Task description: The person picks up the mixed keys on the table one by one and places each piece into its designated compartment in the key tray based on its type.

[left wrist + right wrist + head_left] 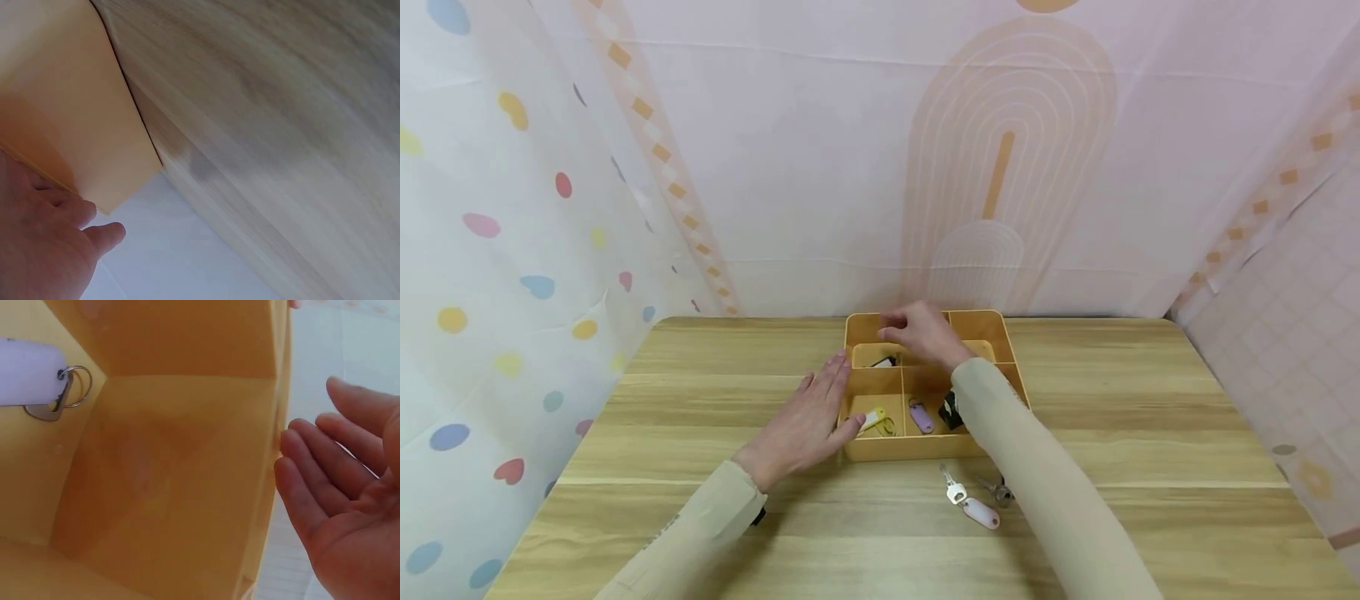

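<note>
A yellow-orange divided box (917,449) stands on the table. My left hand (805,425) lies along its left side, fingers straight at the rim; the left wrist view shows the fingertips (106,236) beside the box corner. Over the back compartments is my right hand (921,333). In the right wrist view its fingers (306,494) are loosely bent at the outer wall, with nothing between them. Inside the box are a yellow key tag (872,418), a purple key tag (921,417), a black item (950,410) and, in that wrist view, a pale tag (31,372) with a key.
In front of the box lie a silver key (955,492) with a pale pink tag (981,512) and a darker key (1002,494), partly behind the right sleeve. A small black item (758,517) shows beside the left sleeve. A patterned cloth (812,167) hangs behind the table.
</note>
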### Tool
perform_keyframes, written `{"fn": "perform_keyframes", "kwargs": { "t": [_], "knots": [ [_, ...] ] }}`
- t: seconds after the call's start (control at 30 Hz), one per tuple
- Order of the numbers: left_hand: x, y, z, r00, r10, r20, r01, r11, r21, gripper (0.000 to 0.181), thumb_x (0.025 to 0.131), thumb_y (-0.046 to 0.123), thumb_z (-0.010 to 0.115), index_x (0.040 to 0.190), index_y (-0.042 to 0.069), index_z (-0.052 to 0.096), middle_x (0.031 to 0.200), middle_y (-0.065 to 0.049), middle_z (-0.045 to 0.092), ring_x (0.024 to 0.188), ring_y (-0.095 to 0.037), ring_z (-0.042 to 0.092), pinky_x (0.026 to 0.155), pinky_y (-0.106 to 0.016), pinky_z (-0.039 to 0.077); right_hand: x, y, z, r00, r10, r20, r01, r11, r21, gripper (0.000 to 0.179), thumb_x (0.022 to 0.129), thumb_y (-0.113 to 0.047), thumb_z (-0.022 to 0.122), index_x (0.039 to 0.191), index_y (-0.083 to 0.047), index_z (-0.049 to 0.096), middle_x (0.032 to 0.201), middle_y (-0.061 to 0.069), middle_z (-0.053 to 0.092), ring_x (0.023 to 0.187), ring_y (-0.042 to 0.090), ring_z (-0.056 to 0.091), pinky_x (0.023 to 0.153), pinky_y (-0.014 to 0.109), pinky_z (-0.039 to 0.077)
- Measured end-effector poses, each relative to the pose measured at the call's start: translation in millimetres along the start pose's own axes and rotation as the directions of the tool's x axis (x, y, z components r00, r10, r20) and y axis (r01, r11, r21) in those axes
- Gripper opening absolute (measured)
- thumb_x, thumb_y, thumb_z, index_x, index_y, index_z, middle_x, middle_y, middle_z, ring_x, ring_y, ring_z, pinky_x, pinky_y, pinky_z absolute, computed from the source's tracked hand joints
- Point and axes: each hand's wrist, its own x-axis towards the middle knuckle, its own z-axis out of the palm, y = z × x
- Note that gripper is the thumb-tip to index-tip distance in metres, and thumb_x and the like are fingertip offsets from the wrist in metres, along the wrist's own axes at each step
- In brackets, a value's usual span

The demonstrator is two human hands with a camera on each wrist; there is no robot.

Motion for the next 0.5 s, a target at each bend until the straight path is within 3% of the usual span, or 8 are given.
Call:
{"fn": "perform_keyframes", "kwargs": {
  "t": [0.23, 0.5],
  "knots": [
    [-1.3, -1.7, 0.1, 1.000, -0.006, -0.003, 0.006, 1.000, 0.000, 0.085, 0.107, 0.051, 0.044, 0.162, -0.007, 0.013, 0.172, -0.020, 0.009, 0.158, -0.032, 0.011, 0.123, -0.059, 0.022, -15.7, -10, -13, 1.000, 0.004, 0.026, -0.004, 0.999, 0.033, 0.061, 0.101, -0.040, 0.068, 0.152, -0.010, 0.052, 0.157, 0.010, 0.048, 0.147, 0.030, 0.042, 0.120, 0.047, 0.035],
    [-5.2, -4.8, -2.6, 1.000, -0.013, -0.017, 0.013, 1.000, -0.002, 0.085, 0.107, 0.050, 0.047, 0.162, -0.007, 0.014, 0.172, -0.020, 0.010, 0.158, -0.033, 0.013, 0.122, -0.062, 0.022, -39.2, -32, -35, 0.998, -0.059, -0.014, 0.060, 0.996, 0.068, 0.070, 0.100, -0.053, 0.064, 0.156, -0.016, 0.047, 0.162, 0.005, 0.042, 0.150, 0.029, 0.037, 0.120, 0.052, 0.034]
  ]
}}
